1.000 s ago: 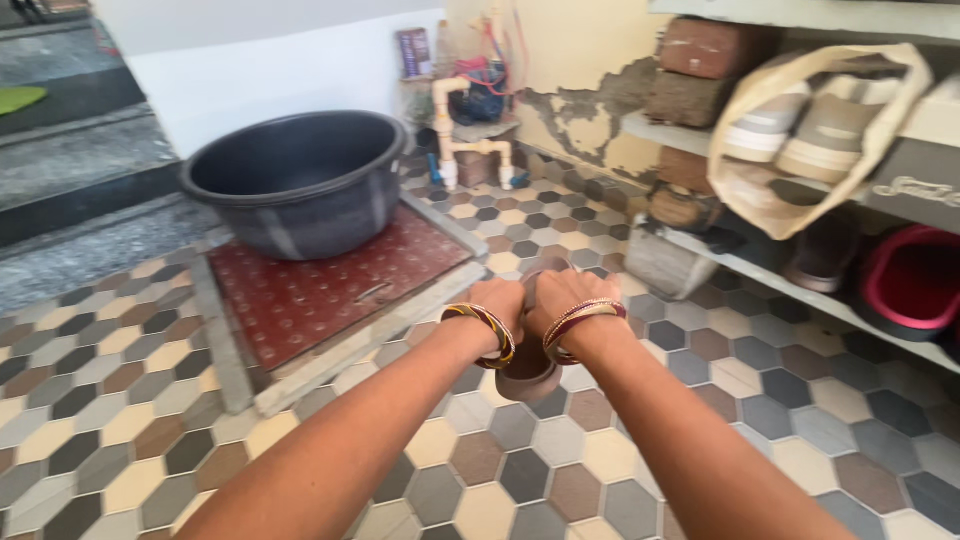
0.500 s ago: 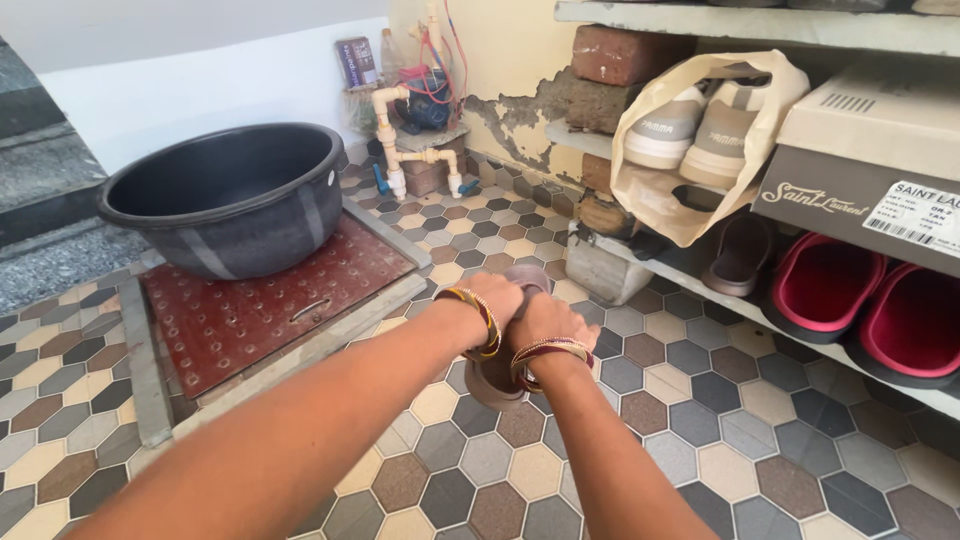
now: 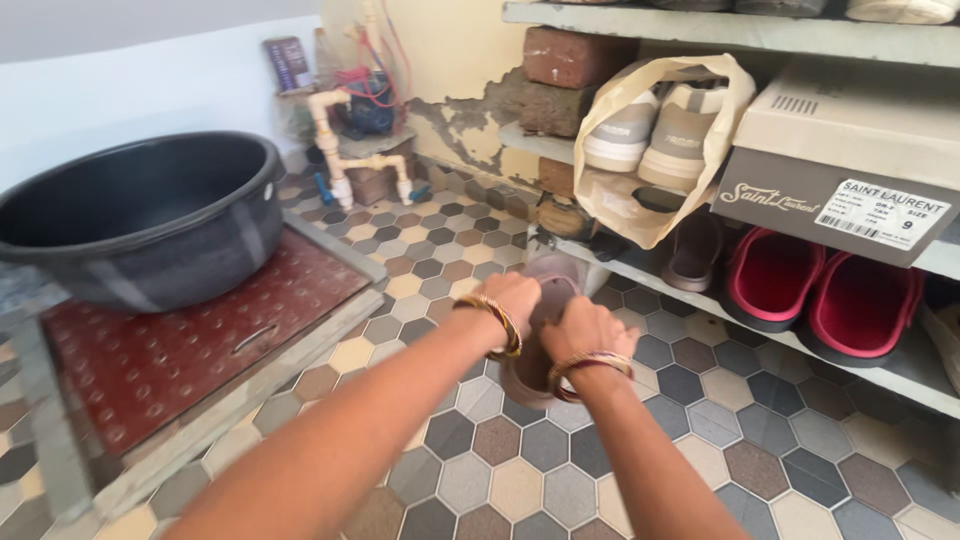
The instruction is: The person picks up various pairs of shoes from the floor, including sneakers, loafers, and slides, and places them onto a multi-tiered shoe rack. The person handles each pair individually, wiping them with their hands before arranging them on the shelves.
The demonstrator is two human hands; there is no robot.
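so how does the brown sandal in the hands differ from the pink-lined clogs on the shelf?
The brown sandal is a single one, held over the tiled floor by the left hand and right hand; the pink-lined clogs are a pair resting untouched on the lower shelf. The sandal is plain brown; the clogs are dark outside, bright pink inside. Both are open slip-on footwear.

This is the entry or utility corner of a home. Open wall shelves (image 3: pixel 790 335) hold footwear: red clogs (image 3: pixel 820 300), sneakers in a paper bag (image 3: pixel 650 135) and a shoebox (image 3: pixel 850 160). The floor (image 3: pixel 560 470) is hexagonal tile, the yellow wall paint (image 3: pixel 470 110) is peeling, and a black wash tub (image 3: pixel 130 230) sits near exposed white water pipes (image 3: pixel 335 145).
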